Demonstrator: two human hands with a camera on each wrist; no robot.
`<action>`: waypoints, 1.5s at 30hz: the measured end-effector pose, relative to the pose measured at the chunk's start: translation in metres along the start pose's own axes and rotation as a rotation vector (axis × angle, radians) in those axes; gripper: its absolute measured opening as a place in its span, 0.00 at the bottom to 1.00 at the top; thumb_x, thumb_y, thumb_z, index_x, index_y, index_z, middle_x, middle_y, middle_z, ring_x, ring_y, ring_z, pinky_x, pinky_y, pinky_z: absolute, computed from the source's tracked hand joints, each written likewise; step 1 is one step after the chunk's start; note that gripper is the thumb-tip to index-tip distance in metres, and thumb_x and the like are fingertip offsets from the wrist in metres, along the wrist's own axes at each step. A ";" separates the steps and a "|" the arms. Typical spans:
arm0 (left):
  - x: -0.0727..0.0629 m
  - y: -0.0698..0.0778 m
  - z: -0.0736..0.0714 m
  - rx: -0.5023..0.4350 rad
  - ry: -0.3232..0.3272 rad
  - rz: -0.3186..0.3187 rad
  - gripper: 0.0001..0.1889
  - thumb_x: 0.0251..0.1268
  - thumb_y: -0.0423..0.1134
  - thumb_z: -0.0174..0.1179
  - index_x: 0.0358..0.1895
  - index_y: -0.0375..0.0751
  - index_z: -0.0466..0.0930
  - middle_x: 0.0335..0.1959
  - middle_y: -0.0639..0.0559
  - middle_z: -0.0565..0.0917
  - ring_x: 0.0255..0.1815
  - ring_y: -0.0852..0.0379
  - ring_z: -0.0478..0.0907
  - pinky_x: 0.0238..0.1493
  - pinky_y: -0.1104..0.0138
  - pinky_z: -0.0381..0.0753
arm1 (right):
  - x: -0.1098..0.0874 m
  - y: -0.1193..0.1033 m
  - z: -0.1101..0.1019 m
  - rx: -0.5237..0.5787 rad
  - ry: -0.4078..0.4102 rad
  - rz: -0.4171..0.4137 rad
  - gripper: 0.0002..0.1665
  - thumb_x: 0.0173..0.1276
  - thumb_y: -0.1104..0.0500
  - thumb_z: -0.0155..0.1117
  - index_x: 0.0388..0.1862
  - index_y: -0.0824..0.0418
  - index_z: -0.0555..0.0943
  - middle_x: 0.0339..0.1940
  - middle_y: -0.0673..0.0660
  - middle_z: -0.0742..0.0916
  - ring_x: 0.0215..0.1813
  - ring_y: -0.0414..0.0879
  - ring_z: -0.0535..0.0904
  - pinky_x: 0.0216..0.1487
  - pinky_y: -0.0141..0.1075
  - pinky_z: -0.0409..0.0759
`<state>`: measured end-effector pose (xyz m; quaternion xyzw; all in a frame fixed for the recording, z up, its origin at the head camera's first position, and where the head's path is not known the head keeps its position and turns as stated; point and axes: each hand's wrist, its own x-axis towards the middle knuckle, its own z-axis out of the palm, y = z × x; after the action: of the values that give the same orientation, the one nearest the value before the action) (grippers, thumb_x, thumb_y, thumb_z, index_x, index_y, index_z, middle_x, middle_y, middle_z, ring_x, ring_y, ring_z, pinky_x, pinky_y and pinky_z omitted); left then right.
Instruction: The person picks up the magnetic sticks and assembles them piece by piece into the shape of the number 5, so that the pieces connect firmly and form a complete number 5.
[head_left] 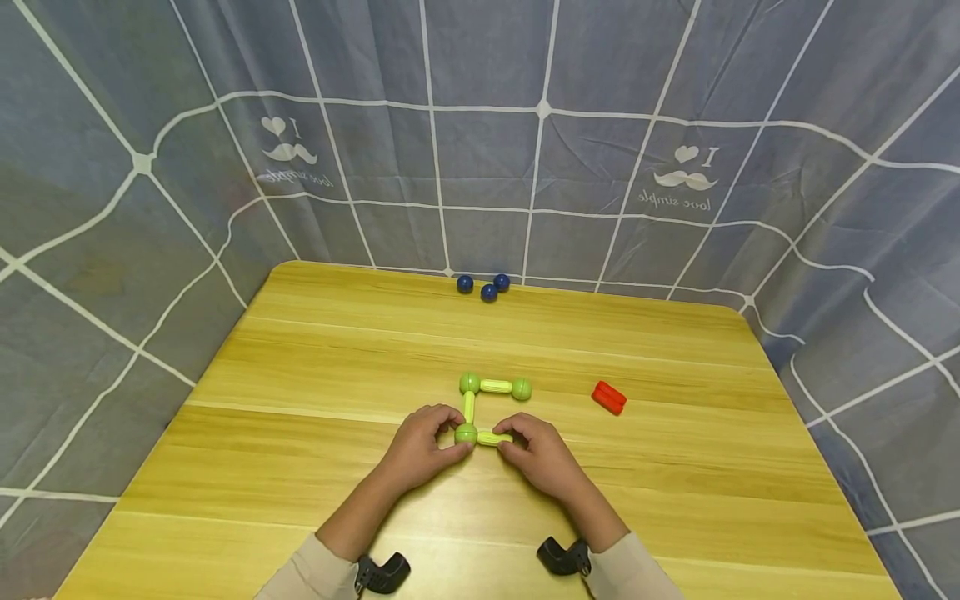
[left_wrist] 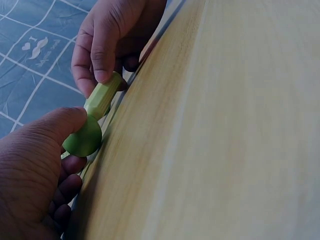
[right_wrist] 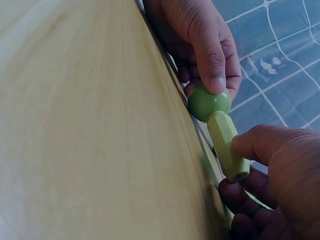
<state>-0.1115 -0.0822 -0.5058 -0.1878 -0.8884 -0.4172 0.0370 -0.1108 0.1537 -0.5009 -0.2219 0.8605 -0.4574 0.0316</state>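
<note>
Head view has the whole thing laid out: a green ball-and-rod build on the wooden table [head_left: 337, 358], C-shaped, gap facing right, right in front of me. My left hand [head_left: 422, 443] has the near green ball [head_left: 466, 434] gripped between thumb and fingers, and my right hand [head_left: 542, 454] is pinching the near ribbed rod [head_left: 489, 438] toward its outer end. What matters, imo, is the line-up: that rod's long axis runs sideways, from the ball at my left over to my right fingertips, about parallel to the far ribbed rod [head_left: 496, 386]. So left is nearer the joint, right's nearer the free end, and any push or pull should follow that axis. Rod meets ball in both wrist views, but can't tell how deep it's seated. Red rods [head_left: 609, 397] lie off to the right, fwiw.
</note>
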 end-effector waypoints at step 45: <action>-0.001 -0.002 0.002 0.001 0.003 0.000 0.13 0.55 0.46 0.74 0.40 0.50 0.82 0.29 0.62 0.76 0.32 0.61 0.69 0.36 0.66 0.70 | 0.006 0.004 -0.016 0.059 0.035 0.068 0.08 0.70 0.62 0.65 0.46 0.58 0.84 0.35 0.47 0.83 0.37 0.42 0.77 0.39 0.35 0.77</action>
<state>-0.1113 -0.0825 -0.5086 -0.1870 -0.8886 -0.4171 0.0383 -0.1217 0.1652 -0.4939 -0.1834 0.8540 -0.4853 0.0386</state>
